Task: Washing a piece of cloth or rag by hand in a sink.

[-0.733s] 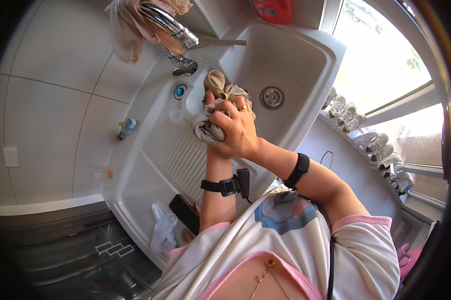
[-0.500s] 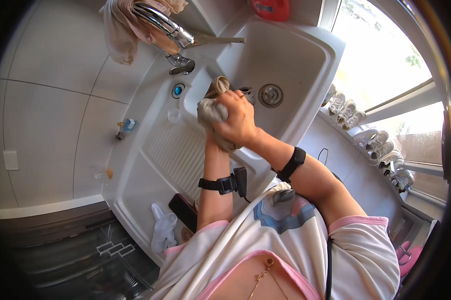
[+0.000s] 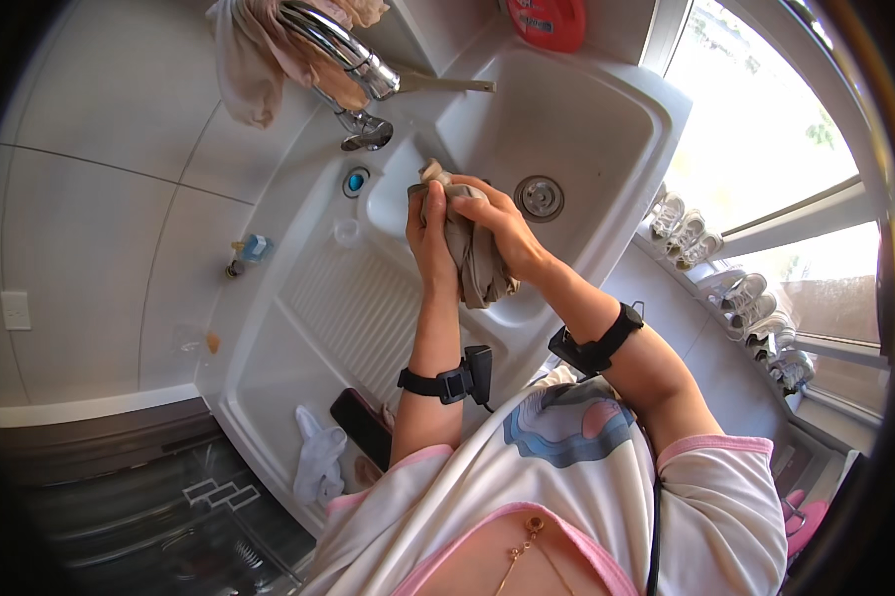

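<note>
Ideally, press evenly: the left hand point(image 3: 429, 236) and right hand point(image 3: 505, 230) share a closed grip on the bunched beige cloth point(image 3: 475, 266) above the white sink point(image 3: 566, 94); gathering its hanging folds should help control.

The left hand point(image 3: 431, 238) and right hand point(image 3: 509, 233) curl toward each other, gripping. The left thumb point(image 3: 435, 200) points away from its wrist; the right thumb point(image 3: 474, 210) points toward the left hand. Behind its hand, the left forearm point(image 3: 434, 333) runs nearly straight; the right forearm point(image 3: 578, 303) slants outward.
</note>
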Tool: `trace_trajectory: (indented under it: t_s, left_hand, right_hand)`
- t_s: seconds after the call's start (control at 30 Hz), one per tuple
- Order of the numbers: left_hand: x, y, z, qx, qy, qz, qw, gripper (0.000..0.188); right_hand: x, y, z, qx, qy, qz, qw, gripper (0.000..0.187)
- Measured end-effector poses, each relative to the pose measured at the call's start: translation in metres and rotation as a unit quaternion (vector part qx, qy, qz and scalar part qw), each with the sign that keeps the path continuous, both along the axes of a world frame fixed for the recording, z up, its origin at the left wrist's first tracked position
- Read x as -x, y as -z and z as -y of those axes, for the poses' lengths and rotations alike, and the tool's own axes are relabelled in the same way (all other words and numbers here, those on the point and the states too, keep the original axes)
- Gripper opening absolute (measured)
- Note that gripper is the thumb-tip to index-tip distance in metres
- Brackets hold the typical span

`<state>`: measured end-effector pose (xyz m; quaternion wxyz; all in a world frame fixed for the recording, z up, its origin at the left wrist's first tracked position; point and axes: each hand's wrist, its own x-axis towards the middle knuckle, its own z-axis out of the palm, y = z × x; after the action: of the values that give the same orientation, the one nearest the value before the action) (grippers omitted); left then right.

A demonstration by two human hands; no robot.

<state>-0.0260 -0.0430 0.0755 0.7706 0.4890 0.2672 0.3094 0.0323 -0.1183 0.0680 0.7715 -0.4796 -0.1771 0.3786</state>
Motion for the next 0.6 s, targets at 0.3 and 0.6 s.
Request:
trace_trajectory:
  t_s: [0.3, 0.6]
  left_hand:
    - [-0.007, -0.006, 0.006, -0.223, -0.053, -0.057, 0.972, 0.027]
    - [-0.001, 0.017, 0.002, -0.287, -0.064, -0.088, 0.952, 0.020]
  right_hand:
    - [0.004, -0.006, -0.007, 0.060, 0.138, 0.096, 0.984, 0.022]
    - [-0.012, 0.004, 0.000, 0.092, 0.020, 0.051, 0.994, 0.025]
